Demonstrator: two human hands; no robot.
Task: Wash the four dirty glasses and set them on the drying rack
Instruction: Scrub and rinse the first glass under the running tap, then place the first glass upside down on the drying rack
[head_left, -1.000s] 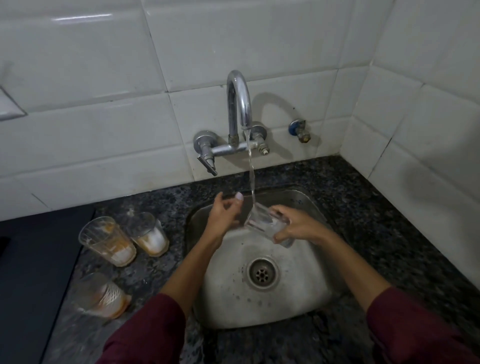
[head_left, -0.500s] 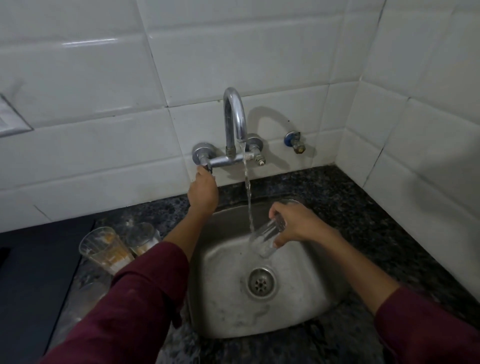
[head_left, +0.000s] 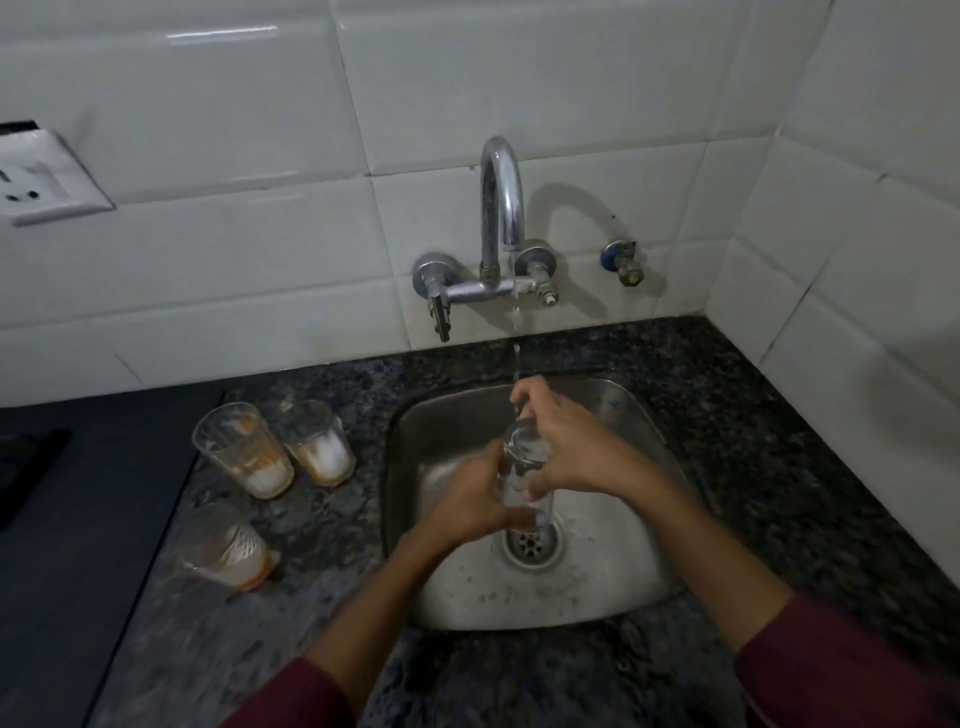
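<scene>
Holding a clear glass (head_left: 522, 467) over the sink (head_left: 613, 587), both hands work just above the drain (head_left: 532, 545). The left hand (head_left: 467, 506) grips the glass near its lower end, fingers curled round it, while the right hand (head_left: 566, 447) wraps the upper part near the rim, its fingers bent over the top — whether any fingertip reaches inside the glass cannot be told. The glass stands roughly upright, tilted a little, directly below the tap (head_left: 501, 208), and a thin broken stream of water (head_left: 516, 358) falls from the spout toward the right hand's knuckles. Left of the sink, on the dark speckled counter (head_left: 727, 395), stand three dirty glasses with orange and white residue: two upright ones (head_left: 241, 449) (head_left: 317, 441) touching or nearly touching, side by side near the sink's far left corner, and a third (head_left: 223, 551) lying on its side nearer the person. Farther left of the sink lies a dark flat surface (head_left: 78, 519). Behind the sink rises a white tiled wall (head_left: 260, 104) carrying a socket plate (head_left: 47, 179) to the far left and a small blue valve (head_left: 621, 260) to the right of the tap. Dark red sleeves (head_left: 831, 675) cover both forearms at the bottom edge.
</scene>
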